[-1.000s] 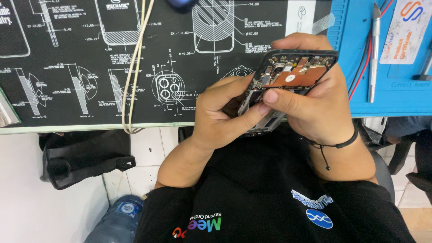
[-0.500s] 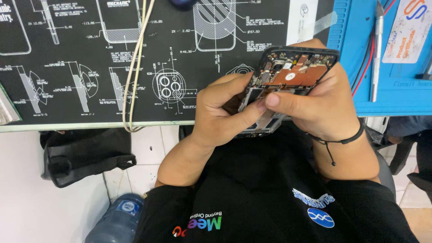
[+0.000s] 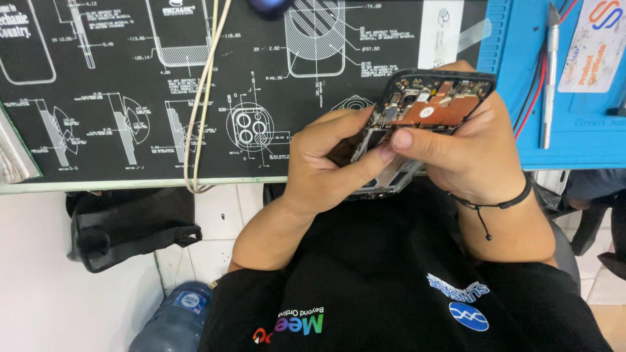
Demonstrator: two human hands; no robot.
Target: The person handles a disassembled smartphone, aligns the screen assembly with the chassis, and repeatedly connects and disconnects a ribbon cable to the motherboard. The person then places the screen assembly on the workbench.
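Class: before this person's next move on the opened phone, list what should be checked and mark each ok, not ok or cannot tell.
1. Opened phone gripped by both hands: ok.
2. Left hand thumb pressed at the phone's edge: ok.
3. Right hand wrapped behind the phone, supporting it: ok.
4. Phone held over the lap, past the work mat edge: not ok, parts could drop.
5. Loose screws or parts inside: cannot tell.
6. White cable lies apart from hands: ok.
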